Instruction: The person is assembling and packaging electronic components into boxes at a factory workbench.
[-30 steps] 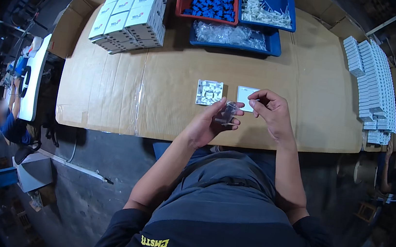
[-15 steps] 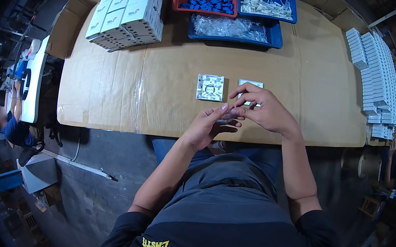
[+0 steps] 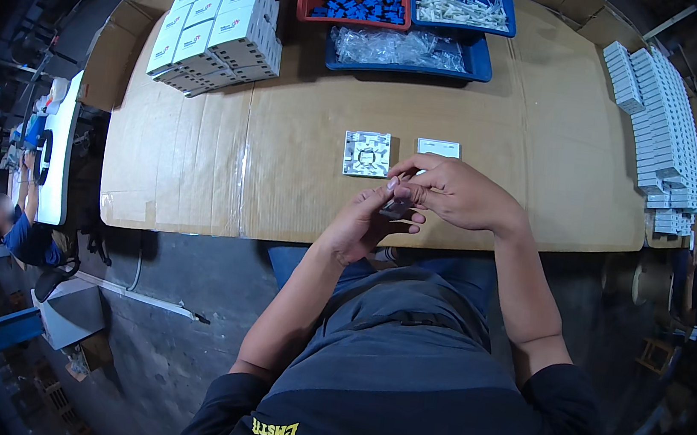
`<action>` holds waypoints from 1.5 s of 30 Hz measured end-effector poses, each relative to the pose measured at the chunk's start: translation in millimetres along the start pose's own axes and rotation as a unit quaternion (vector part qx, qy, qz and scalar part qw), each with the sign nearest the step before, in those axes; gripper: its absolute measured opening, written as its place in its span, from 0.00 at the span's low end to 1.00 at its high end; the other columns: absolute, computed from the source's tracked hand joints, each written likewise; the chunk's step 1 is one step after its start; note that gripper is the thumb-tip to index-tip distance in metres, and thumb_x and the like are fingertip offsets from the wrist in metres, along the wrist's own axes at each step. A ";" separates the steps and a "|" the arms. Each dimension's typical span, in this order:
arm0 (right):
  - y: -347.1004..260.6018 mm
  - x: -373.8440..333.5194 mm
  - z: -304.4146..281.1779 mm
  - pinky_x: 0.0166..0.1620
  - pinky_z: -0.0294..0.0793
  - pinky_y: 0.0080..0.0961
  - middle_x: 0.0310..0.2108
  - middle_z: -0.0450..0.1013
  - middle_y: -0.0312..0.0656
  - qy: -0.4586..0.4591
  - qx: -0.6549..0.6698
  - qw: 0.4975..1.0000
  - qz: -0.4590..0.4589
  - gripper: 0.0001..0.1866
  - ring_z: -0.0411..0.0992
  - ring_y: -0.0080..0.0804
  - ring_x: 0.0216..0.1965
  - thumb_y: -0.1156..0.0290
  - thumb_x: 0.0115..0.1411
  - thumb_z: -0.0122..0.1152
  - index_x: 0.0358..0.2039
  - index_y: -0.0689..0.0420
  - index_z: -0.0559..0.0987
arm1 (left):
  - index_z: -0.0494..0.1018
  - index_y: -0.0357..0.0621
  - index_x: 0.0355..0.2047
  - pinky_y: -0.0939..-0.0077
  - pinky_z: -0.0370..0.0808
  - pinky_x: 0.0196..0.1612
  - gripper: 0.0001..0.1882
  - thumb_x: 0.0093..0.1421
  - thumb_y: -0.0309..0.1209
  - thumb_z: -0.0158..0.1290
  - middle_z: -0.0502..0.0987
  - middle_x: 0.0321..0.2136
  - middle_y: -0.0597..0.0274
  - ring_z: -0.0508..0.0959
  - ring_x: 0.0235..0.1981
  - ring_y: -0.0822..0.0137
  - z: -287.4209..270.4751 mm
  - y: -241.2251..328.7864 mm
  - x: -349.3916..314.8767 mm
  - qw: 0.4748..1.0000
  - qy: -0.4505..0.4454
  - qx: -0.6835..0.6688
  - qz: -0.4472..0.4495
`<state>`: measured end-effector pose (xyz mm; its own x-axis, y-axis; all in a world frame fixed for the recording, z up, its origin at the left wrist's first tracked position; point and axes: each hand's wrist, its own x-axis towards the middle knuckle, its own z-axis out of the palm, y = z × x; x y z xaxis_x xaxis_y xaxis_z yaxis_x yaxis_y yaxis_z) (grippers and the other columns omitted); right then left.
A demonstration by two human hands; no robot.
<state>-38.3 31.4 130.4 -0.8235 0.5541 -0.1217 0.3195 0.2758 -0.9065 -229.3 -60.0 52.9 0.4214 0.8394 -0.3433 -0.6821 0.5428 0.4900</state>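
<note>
Just above the table's near edge my two hands meet, fingers closed around a small see-through plastic piece [image 3: 395,206]. My left hand [image 3: 358,221] holds it from the left, thumb up. My right hand [image 3: 463,194] pinches at its upper end with thumb and fingertips. Fingers cover much of the piece, so its exact kind is hard to make out. Beyond my hands a square grey-and-white patterned box [image 3: 366,153] lies flat. To its right is a white flat box [image 3: 439,148], its near part hidden by my right hand.
Cardboard [image 3: 298,203] covers the table. At the back sit a red tray [image 3: 352,22] of blue pieces, a blue tray [image 3: 464,30] of white sticks and a blue tray [image 3: 408,71] of clear plastic pieces. White boxes [image 3: 215,26] are stacked left, more white boxes [image 3: 655,132] right.
My right hand has turned and come down closer to the left, its raised fingers now folded in over the plastic piece. My left hand has barely moved.
</note>
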 end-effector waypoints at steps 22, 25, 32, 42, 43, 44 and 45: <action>10.9 15.4 -3.3 0.50 0.78 0.32 0.60 0.73 0.53 -0.060 0.049 0.988 0.131 0.19 0.78 0.38 0.48 0.63 0.74 0.54 0.52 0.67 0.80 | 0.73 0.44 0.53 0.54 0.79 0.54 0.18 0.73 0.44 0.50 0.80 0.48 0.55 0.82 0.47 0.59 -32.6 -7.2 23.7 0.999 -0.032 0.025 0.013; 25.8 19.3 -20.0 0.52 0.77 0.29 0.53 0.78 0.49 -0.005 0.021 0.999 0.040 0.20 0.79 0.33 0.47 0.61 0.73 0.58 0.51 0.66 0.81 | 0.73 0.41 0.54 0.62 0.77 0.49 0.23 0.75 0.48 0.47 0.80 0.41 0.59 0.80 0.40 0.63 -33.3 -11.3 30.6 0.998 -0.060 -0.033 -0.012; 95.5 59.3 -101.1 0.44 0.77 0.30 0.38 0.84 0.46 0.194 -0.073 0.972 0.114 0.14 0.79 0.31 0.38 0.63 0.69 0.63 0.45 0.62 0.84 | 0.69 0.39 0.62 0.60 0.82 0.54 0.27 0.77 0.49 0.40 0.78 0.46 0.60 0.80 0.42 0.68 -90.7 -46.8 45.1 0.981 -0.101 -0.092 -0.141; 160.8 144.5 -240.9 0.46 0.79 0.40 0.40 0.82 0.45 0.489 -0.335 0.800 0.088 0.10 0.80 0.45 0.43 0.71 0.65 0.59 0.43 0.55 0.84 | 0.69 0.38 0.62 0.58 0.81 0.55 0.27 0.77 0.49 0.41 0.79 0.48 0.55 0.81 0.49 0.63 -98.1 -41.2 64.4 0.942 -0.178 -0.212 -0.192; 166.1 151.1 -253.1 0.46 0.79 0.42 0.40 0.82 0.44 0.493 -0.397 0.770 0.086 0.09 0.80 0.45 0.43 0.71 0.64 0.59 0.43 0.54 0.84 | 0.69 0.39 0.62 0.58 0.80 0.55 0.27 0.77 0.49 0.41 0.79 0.47 0.56 0.81 0.49 0.64 -97.0 -40.5 64.4 0.939 -0.169 -0.218 -0.205; 176.5 156.8 -265.0 0.46 0.79 0.44 0.40 0.82 0.43 0.494 -0.456 0.736 0.084 0.08 0.79 0.45 0.43 0.70 0.64 0.59 0.42 0.53 0.84 | 0.69 0.39 0.62 0.58 0.80 0.56 0.27 0.77 0.49 0.42 0.79 0.47 0.58 0.81 0.49 0.65 -96.5 -40.6 65.2 0.938 -0.169 -0.219 -0.208; 185.4 160.6 -274.6 0.46 0.79 0.46 0.38 0.81 0.44 0.487 -0.475 0.729 0.079 0.08 0.79 0.46 0.43 0.71 0.62 0.60 0.41 0.52 0.84 | 0.69 0.38 0.62 0.58 0.79 0.56 0.27 0.77 0.48 0.42 0.79 0.47 0.58 0.81 0.48 0.65 -95.4 -39.7 64.7 0.936 -0.170 -0.224 -0.210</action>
<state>17.5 387.2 53.8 -0.1663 0.8053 0.5691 0.9355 0.3113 -0.1671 -231.9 -29.9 -65.3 0.8227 0.5559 -0.1185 -0.5635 0.8250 -0.0424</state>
